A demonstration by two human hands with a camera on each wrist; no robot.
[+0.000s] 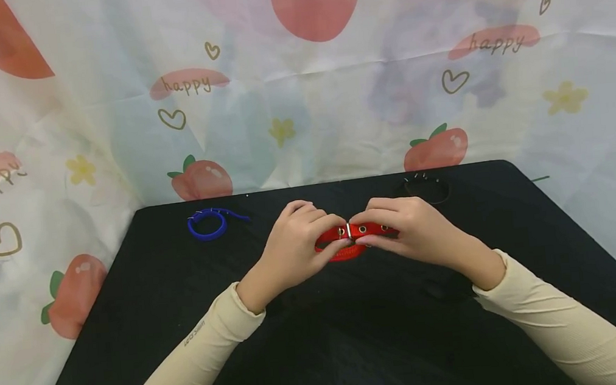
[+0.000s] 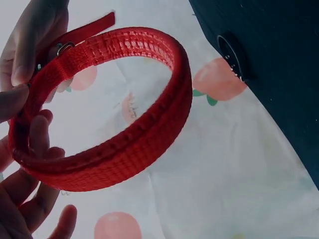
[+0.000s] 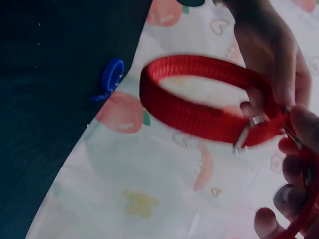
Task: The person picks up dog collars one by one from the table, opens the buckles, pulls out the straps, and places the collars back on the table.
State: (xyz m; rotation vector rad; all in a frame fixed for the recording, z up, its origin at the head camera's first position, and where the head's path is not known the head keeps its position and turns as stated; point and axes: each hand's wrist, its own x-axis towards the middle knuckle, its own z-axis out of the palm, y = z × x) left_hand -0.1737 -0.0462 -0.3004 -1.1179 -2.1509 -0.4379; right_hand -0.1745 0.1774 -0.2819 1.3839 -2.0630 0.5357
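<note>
Both hands hold a red pet collar (image 1: pixel 346 254) in front of me, above the black table. My left hand (image 1: pixel 297 240) pinches it between thumb and fingers just left of the metal buckle (image 1: pixel 348 231). On the other side, my right hand (image 1: pixel 414 230) pinches the strap with the metal-ringed holes. Seen from the left wrist, the collar (image 2: pixel 129 154) forms a closed loop with a quilted band, and its strap end sticks out past the right hand. From the right wrist, a metal ring (image 3: pixel 242 134) shows on the red band, partly blurred.
A blue collar (image 1: pixel 206 236) lies coiled on the table (image 1: pixel 331 337) at the back left, its tail pointing right. Behind my right hand sits a black collar (image 2: pixel 239 57) with metal studs. A fruit-patterned curtain (image 1: pixel 328 105) hangs along the table's far and left sides.
</note>
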